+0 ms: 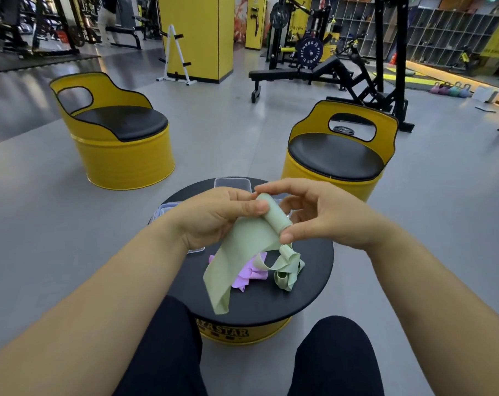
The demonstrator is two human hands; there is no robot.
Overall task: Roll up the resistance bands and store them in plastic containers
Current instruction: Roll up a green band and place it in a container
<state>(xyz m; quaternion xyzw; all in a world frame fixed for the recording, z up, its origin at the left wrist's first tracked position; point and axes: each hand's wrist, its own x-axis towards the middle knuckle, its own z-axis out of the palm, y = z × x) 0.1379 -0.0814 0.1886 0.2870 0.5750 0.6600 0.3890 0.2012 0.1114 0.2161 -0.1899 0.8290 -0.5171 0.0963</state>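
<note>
On my feed both hands are raised over the round black table top on a yellow drum point(305, 292), working one pale green flat rubber resistance band point(242, 247). Its upper end is wound into a tight roll point(274, 216) that sits tilted between the two hands.

I see the left hand point(214, 221) curled around the band beside the roll. The left thumb point(256, 207) presses flat against the roll's side, and the other left fingers are folded behind the sheet where I cannot see their tips.

The right hand point(331, 215) pinches the roll by its ends. The right index finger point(266, 189) rests on the upper end and the right thumb point(289, 238) on the lower one. Its remaining fingers are loosely bent behind the roll, and I cannot tell whether they touch it.

The unrolled tail of the band hangs down in front of the table's near edge.

On the table top, just under the right hand, a second pale green band point(288, 270) lies in loose loops, touching a crumpled lilac band point(252, 274).

A clear plastic container point(232, 183) sits at the table's far edge. More clear plastic pieces point(164, 210) lie on the left side, partly hidden by the left hand.

Two yellow barrel seats with black cushions point(122, 130) stand on the grey floor beyond.
</note>
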